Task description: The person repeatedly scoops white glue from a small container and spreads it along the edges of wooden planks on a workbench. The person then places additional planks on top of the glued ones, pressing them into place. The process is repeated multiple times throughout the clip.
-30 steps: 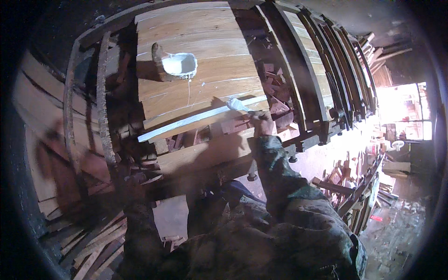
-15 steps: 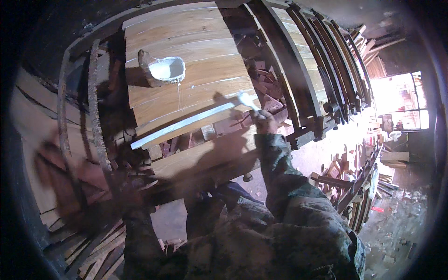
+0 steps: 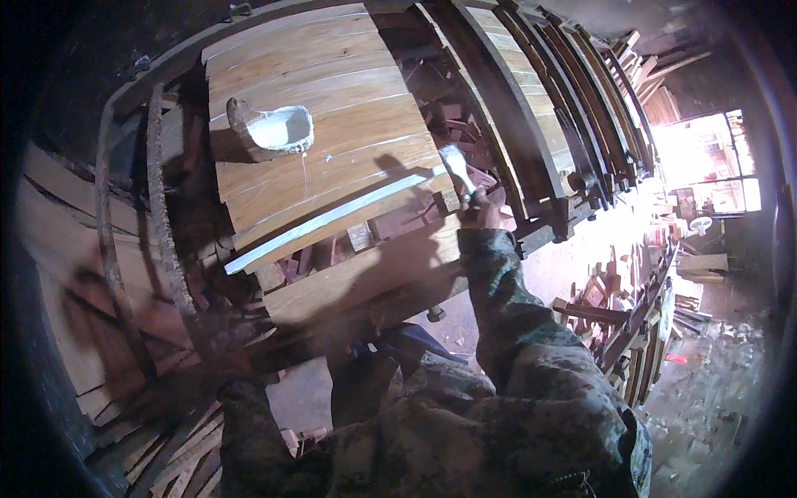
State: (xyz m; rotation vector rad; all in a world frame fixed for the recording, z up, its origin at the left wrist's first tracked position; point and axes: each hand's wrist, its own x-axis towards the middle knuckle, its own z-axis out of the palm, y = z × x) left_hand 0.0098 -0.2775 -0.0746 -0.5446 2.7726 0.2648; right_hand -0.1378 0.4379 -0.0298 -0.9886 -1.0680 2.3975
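In my right hand [image 3: 485, 212] is a brush [image 3: 456, 164] with white-coated bristles, its fingers closed round the handle. The brush is just off the right end of a board edge coated with a white strip [image 3: 332, 219], probably glue. That edge belongs to a panel of pale wooden boards [image 3: 332, 87] with thin white lines along the joints. On the panel rests a white-crusted container [image 3: 281, 131] holding white liquid, with a dribble below it. My left hand [image 3: 236, 358] is low in deep shadow by the dark frame; its fingers cannot be made out.
A separate board [image 3: 357, 278] lies nearer me, across a gap showing wood offcuts [image 3: 359, 237]. Dark clamp bars [image 3: 506, 108] stand to the right of the panel, with another panel between them. Timber strips [image 3: 178, 448] lie lower left; more scraps [image 3: 602, 290] lie at right, below a bright window.
The brush has lifted off the white strip's right end and moved slightly right, its bristles now turned upward. The whole view has shifted a little.
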